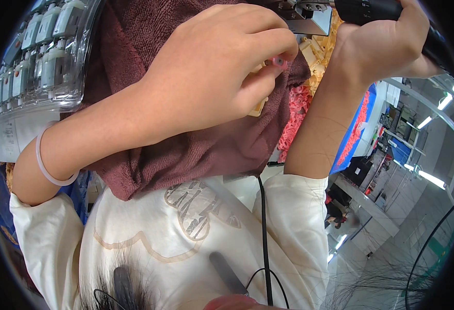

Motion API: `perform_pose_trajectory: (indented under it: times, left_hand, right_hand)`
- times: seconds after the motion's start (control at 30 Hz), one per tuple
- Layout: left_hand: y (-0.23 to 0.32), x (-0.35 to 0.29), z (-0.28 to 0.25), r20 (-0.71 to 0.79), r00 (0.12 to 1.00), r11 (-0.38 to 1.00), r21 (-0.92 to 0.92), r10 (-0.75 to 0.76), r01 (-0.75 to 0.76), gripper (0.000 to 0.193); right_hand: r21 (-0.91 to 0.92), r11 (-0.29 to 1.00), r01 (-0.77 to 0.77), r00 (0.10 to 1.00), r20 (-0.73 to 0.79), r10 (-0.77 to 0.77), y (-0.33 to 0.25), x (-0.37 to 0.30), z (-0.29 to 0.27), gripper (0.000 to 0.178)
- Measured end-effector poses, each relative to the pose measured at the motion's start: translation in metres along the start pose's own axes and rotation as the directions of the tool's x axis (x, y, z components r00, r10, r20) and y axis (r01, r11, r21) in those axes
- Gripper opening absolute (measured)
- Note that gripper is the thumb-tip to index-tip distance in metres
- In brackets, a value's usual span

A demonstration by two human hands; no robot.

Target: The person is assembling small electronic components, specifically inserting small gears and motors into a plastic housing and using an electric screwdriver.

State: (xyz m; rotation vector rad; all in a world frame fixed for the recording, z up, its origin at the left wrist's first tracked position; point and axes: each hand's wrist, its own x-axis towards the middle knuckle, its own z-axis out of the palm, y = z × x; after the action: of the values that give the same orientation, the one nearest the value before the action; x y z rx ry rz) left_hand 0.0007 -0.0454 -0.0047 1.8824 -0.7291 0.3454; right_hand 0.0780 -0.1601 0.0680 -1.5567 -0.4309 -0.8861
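Note:
My left hand [221,67] reaches in from the left over a maroon towel [196,150]. Its thumb and fingers pinch a small pink plastic part [279,62] with a dark hole in it. A cream plastic piece [258,109] shows below the thumb, mostly hidden by the hand. At the upper right my right hand [389,46] is closed round a black electric screwdriver [363,10] with a graduated ring. The tool points left, toward a metal fixture [312,19] at the top edge.
A clear tray [82,77] of small grey motors stands at the upper left. Loose pink parts [294,124] and cream parts [320,51] lie between my arms. A blue bin [346,160] with pink parts sits beyond my right forearm. A black cable [263,227] hangs down in front of me.

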Motion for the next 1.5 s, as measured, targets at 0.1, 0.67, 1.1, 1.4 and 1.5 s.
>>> perform_pose_trajectory:
  times: [0.1,0.67,1.1,1.4,1.5]
  left_hand:
    - [0.0,0.001,0.001,-0.002,1.0,1.0,-0.017,-0.009,0.009,0.02]
    - [0.004,0.009,-0.005,0.01,1.0,1.0,-0.013,-0.016,0.016,0.019]
    - [0.005,0.015,-0.007,0.026,1.0,0.998,-0.069,-0.013,0.015,0.02]
    - [0.004,0.009,-0.01,0.037,0.999,0.999,-0.025,-0.024,0.025,0.02]
    - [0.002,0.006,-0.007,-0.012,1.0,1.0,0.007,0.016,-0.016,0.021]
  right_hand:
    - [-0.082,0.997,0.006,0.999,-0.039,-0.009,-0.01,-0.004,0.005,0.012]
    - [0.013,0.937,-0.349,0.914,0.225,0.337,-0.051,0.005,-0.061,0.017]
    - [-0.109,0.993,-0.053,0.997,0.05,0.058,-0.033,-0.022,-0.046,0.019]
    - [-0.113,0.987,-0.114,0.987,0.096,0.125,-0.041,-0.03,-0.045,0.018]
    - [-0.12,0.984,-0.135,0.983,0.112,0.148,-0.042,-0.034,-0.043,0.018]
